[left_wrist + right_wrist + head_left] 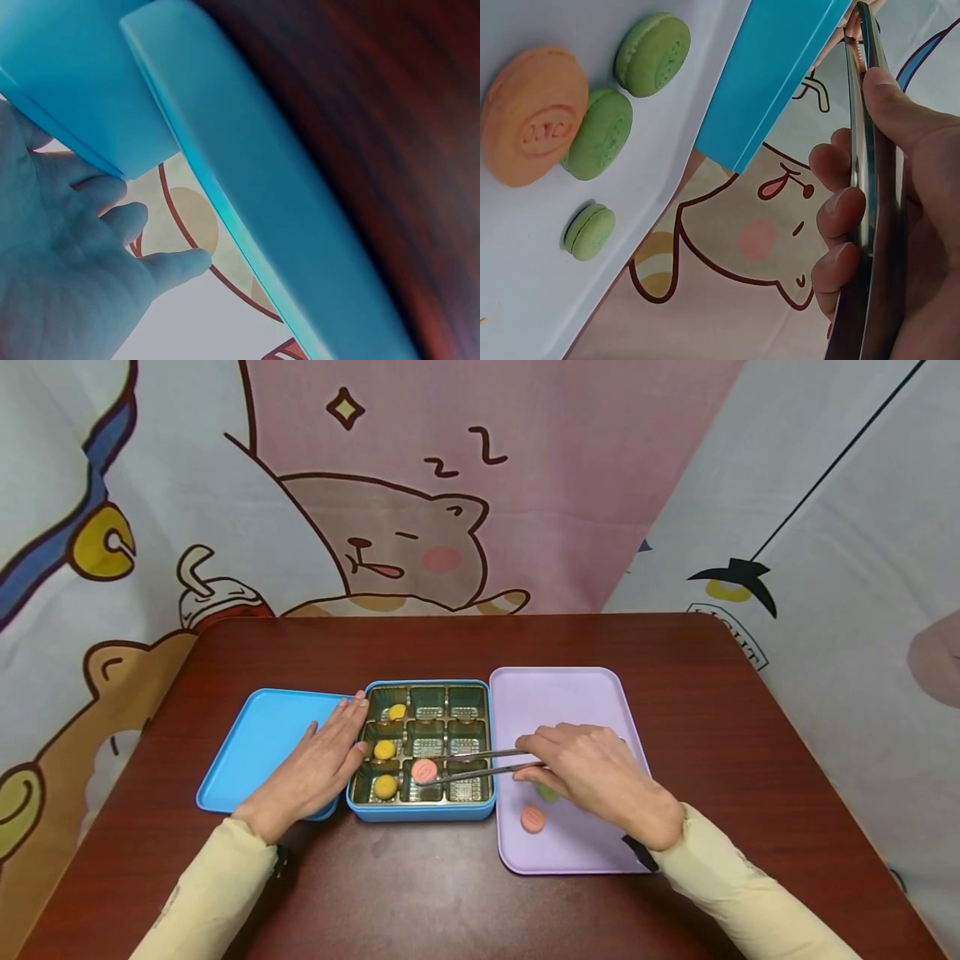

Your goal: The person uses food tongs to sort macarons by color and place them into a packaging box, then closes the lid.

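My right hand (592, 768) grips a pair of metal tongs (480, 772), its fingers curled round the arms in the right wrist view. The tong tips lie on either side of a pink macaron (424, 770) at the front middle compartment of a blue box (420, 814) with a gold divided insert. Yellow macarons sit in the left column, at the back (397, 712), middle (385, 750) and front (386, 787). My left hand (318, 762), fingers straight, rests along the box's left side; the left wrist view shows it beside the blue wall.
Right of the box lies a lilac tray (555, 693), partly under my right hand, with another pink macaron (532, 819). Several green macarons, such as this green macaron (652, 54), lie there too. A blue lid (258, 747) lies left, on the brown table (720, 735).
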`<state>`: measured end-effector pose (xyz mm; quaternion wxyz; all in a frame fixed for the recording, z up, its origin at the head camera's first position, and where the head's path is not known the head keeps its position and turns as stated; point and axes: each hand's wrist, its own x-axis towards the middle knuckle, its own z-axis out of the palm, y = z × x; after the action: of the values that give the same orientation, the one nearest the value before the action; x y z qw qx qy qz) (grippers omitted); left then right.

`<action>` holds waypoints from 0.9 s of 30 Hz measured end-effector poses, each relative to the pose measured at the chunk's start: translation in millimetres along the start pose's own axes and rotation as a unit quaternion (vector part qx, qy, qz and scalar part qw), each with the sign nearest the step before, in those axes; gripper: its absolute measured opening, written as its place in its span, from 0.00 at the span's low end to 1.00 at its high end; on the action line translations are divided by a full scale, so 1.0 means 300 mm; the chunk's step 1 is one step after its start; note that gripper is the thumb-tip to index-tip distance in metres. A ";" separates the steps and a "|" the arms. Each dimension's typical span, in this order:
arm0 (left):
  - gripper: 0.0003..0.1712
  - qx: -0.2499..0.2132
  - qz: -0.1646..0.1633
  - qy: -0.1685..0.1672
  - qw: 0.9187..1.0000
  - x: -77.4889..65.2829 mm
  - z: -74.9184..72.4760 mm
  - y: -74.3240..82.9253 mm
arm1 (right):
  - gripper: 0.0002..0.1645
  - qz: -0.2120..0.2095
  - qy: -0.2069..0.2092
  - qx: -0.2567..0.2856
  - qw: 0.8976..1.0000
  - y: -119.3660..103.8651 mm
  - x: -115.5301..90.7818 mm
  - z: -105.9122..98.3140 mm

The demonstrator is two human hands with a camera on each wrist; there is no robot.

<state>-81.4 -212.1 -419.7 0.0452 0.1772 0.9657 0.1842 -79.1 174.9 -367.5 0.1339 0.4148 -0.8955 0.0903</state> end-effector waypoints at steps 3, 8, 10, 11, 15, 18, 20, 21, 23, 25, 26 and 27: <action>0.37 -0.001 0.001 0.000 1.000 -0.002 0.001 0.001 | 0.17 0.000 -0.003 -0.005 1.000 -0.001 0.001 0.004; 0.37 0.000 0.004 0.002 1.000 -0.003 0.003 0.003 | 0.17 -0.002 -0.007 -0.015 1.000 -0.002 0.003 0.011; 0.37 0.000 0.004 0.001 1.000 -0.003 0.003 0.003 | 0.17 -0.003 -0.008 -0.016 1.000 -0.002 0.003 0.014; 0.37 0.000 0.003 0.001 1.000 -0.003 0.003 0.003 | 0.17 -0.003 -0.007 -0.016 1.000 -0.002 0.004 0.016; 0.37 0.001 0.005 0.002 1.000 -0.001 0.003 0.002 | 0.17 -0.005 -0.006 -0.017 1.000 -0.003 0.006 0.020; 0.37 0.004 0.007 0.005 1.000 0.001 0.002 0.001 | 0.18 -0.006 -0.006 -0.017 1.000 -0.004 0.007 0.021; 0.37 0.005 0.008 0.005 1.000 0.001 0.002 0.000 | 0.18 -0.004 -0.007 -0.018 1.000 -0.005 0.006 0.021; 0.37 0.005 0.007 0.004 1.000 0.002 0.002 0.000 | 0.18 -0.003 -0.008 -0.017 1.000 -0.005 0.005 0.020; 0.37 0.004 0.006 0.001 1.000 0.001 0.002 0.000 | 0.19 0.000 -0.009 -0.015 1.000 -0.004 0.002 0.019; 0.37 0.002 0.005 0.000 1.000 0.000 0.001 0.000 | 0.19 0.005 -0.009 -0.011 1.000 0.000 -0.004 0.015; 0.37 0.002 0.005 0.000 1.000 0.000 0.000 -0.001 | 0.19 0.009 -0.008 -0.008 1.000 0.002 -0.007 0.013; 0.37 0.002 0.005 0.000 1.000 0.000 0.000 -0.001 | 0.19 0.013 -0.007 -0.003 1.000 0.006 -0.011 0.009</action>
<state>-81.6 -212.4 -419.7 0.0439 0.1822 0.9651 0.1826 -79.0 177.7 -371.2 0.1275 0.4033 -0.9021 0.0859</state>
